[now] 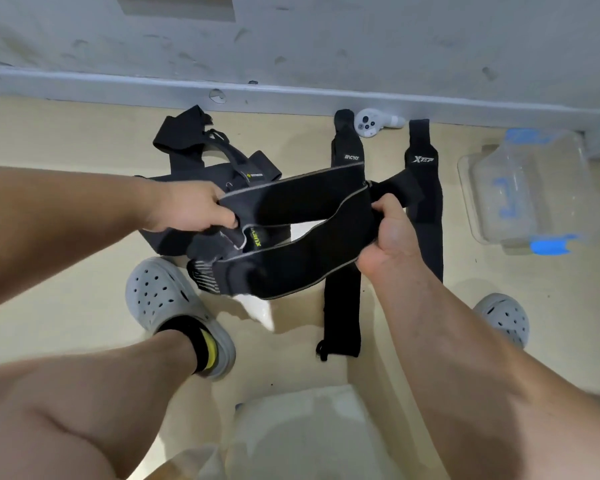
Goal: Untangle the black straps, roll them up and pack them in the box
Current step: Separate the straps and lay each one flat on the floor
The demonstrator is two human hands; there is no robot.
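left hand (191,209) and right hand (390,237) both grasp the wide strap (302,199) at frame centre. two flat straps (342,313) lie straightened right of centre; a tangled pile (201,150) sits upper left. rolling and packing into the box (527,188) appear outstanding.

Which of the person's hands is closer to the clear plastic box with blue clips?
Right. The right hand grips the end of the black strap that is nearer the clear box. The left hand grips the opposite end, farther from it.
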